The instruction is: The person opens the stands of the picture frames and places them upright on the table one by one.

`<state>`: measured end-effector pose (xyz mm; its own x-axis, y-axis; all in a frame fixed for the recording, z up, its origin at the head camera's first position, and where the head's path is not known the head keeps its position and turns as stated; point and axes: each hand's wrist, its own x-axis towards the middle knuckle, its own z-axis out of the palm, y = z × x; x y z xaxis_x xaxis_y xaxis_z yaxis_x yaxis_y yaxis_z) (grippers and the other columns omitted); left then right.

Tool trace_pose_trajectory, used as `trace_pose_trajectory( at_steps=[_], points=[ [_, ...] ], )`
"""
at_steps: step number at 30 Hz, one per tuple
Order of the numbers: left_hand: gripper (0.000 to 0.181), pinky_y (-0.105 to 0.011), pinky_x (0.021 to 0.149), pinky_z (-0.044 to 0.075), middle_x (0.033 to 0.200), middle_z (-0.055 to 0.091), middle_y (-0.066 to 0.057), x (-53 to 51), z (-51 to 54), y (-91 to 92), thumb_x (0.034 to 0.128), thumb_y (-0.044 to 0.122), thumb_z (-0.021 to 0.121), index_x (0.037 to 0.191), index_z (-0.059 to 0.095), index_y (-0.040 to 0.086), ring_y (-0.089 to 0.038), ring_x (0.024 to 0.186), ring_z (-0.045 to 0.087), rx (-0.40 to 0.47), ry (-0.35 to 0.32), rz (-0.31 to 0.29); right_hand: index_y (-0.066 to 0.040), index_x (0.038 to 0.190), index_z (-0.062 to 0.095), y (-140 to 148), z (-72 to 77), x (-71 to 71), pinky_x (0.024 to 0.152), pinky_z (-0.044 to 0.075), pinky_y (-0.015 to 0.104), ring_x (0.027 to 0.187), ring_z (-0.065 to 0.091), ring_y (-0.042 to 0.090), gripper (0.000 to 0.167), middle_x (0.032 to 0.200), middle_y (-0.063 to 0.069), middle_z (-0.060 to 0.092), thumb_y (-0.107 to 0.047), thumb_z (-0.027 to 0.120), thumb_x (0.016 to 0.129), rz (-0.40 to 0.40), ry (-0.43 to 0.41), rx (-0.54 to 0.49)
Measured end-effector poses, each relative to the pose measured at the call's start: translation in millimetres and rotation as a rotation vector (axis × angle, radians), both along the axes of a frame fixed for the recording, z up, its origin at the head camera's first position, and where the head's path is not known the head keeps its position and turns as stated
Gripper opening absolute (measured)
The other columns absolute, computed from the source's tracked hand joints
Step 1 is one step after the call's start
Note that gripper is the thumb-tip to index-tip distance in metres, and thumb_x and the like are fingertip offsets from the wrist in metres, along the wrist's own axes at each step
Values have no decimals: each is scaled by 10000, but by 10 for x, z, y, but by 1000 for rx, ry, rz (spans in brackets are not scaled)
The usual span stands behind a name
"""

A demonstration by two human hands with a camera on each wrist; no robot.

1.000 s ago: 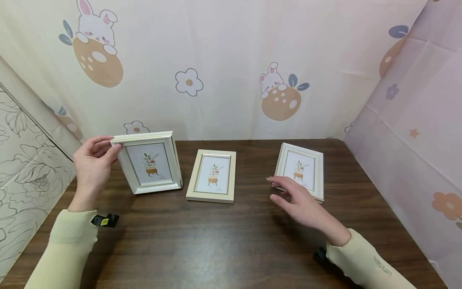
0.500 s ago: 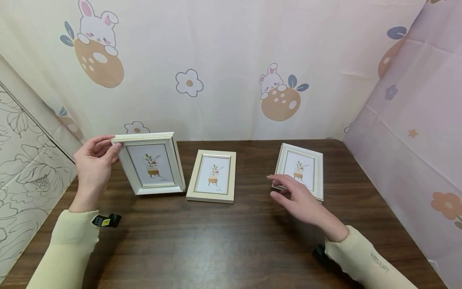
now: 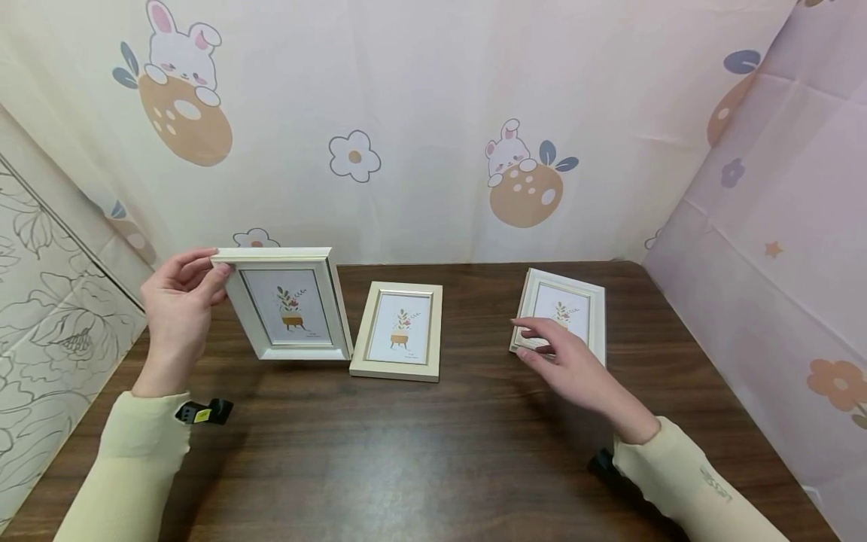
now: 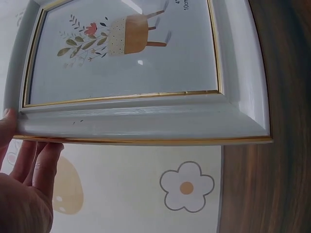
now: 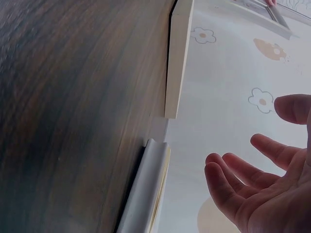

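Note:
My left hand [image 3: 179, 309] pinches the upper left corner of a white frame [image 3: 339, 316], thumb on its front and fingers behind. That frame stands tilted at the left, showing a potted plant picture [image 3: 291, 307]. In the left wrist view its gold-lined border [image 4: 146, 119] fills the upper part, with the hand [image 4: 29, 194] at the lower left. My right hand [image 3: 576, 369] hovers over the lower part of another white frame [image 3: 597, 316] lying at the right, fingers apart and loosely bent. The right wrist view shows the hand [image 5: 272, 194] holding nothing beside that frame's edge [image 5: 146, 189].
A cream frame [image 3: 361, 339] lies flat in the middle of the brown wooden table [image 3: 406, 452], close to the left frame's lower right corner. Behind the table hangs a pale curtain [image 3: 420, 75] printed with rabbits and flowers.
The left hand and its frame have shifted slightly right, toward the cream frame, with the frame turned a little. My right hand has moved slightly right and its fingers have shifted.

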<state>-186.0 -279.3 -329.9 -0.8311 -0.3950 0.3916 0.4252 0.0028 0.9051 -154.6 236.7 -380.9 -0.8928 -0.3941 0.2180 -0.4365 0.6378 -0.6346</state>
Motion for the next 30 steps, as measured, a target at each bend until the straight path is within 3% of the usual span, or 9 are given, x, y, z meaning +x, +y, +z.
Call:
trace_pose_trajectory(
  at_steps=[15,24,30],
  points=[
    [263,-197,578,562,973,747,-66,38,98,88,849,-62,744,1108,698,-50,-114,818,723,64,55,-72,-47,1386,529,33,34,-20,921,522,490,1182,590,332,424,1361,154,562,-142,636,987,1,39,-35],
    [257,-234,577,574,987,745,-103,35,71,166,859,-96,711,1112,675,-77,-154,830,731,166,103,-207,-22,1383,525,49,41,-45,911,520,522,1175,585,343,425,1343,184,555,-148,630,991,-17,26,-43],
    [249,-233,589,576,1010,740,-100,12,31,223,886,-104,674,1132,664,-71,-148,838,716,186,133,-315,-40,1391,519,40,43,-26,923,521,502,1187,585,329,437,1355,164,553,-149,639,985,-15,8,-33]
  ],
)
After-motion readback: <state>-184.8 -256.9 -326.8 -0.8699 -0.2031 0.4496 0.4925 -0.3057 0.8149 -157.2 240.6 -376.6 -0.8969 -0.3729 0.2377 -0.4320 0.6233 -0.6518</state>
